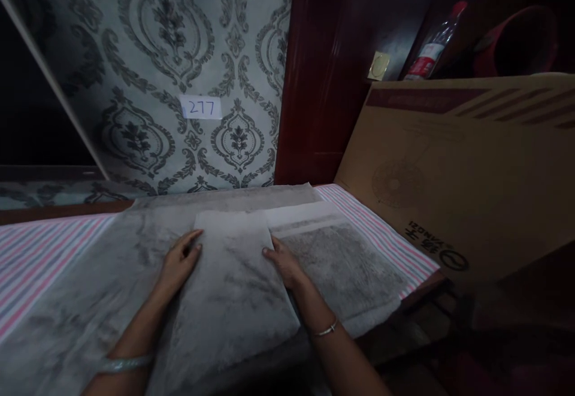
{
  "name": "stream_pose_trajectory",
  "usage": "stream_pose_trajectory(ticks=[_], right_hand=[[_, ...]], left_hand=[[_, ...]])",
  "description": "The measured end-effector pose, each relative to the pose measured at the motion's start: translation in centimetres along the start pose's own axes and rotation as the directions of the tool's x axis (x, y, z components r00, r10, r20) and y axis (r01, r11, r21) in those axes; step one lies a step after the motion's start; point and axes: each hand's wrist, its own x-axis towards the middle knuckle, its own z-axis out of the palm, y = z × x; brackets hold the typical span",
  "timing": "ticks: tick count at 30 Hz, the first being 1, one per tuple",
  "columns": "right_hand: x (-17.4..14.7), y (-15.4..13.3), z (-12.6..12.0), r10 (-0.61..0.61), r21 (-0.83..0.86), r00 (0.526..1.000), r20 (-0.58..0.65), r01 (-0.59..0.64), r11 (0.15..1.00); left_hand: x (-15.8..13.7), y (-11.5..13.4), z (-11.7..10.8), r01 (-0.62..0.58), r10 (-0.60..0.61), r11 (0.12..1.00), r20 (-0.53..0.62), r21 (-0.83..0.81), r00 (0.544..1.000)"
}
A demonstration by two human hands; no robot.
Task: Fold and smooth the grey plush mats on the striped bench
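Observation:
A grey plush towel point(233, 276) lies spread out, with a middle strip folded over on top of it. My left hand point(179, 258) is at the left edge of this strip, thumb and index fingertip against the fold. At the strip's right edge, my right hand point(287, 267) grips the cloth, its thumb on top and other fingers partly hidden. Right of the strip, a further grey plush section point(345, 264) with a pale band lies flat.
Under the towel is a pink, white and grey striped cloth point(49, 252). A large cardboard box point(458, 174) leans at the right, with a bottle point(433, 48) behind its top edge. Patterned wallpaper bears a paper label point(201, 107); a dark panel point(40, 96) stands at left.

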Motion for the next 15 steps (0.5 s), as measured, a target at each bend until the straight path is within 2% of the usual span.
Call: stream_pose_trajectory(ticks=[3,11,15], right_hand=[[0.0,0.1,0.0,-0.006,-0.024,1.000,-0.012,0.006,1.000],[0.5,0.1,0.0,0.051,-0.059,0.999,-0.011,-0.052,0.997],[0.9,-1.8,0.5,-0.019,-0.086,1.000,-0.009,0.018,0.996]], left_hand=[[-0.1,-1.5,0.3,-0.046,0.047,0.999,-0.019,0.019,0.999],[-0.7,-1.3,-0.2,0.114,-0.114,0.993,0.012,0.009,0.993],[-0.7,-1.4,-0.1,0.134,-0.134,0.991,0.012,0.010,0.991]])
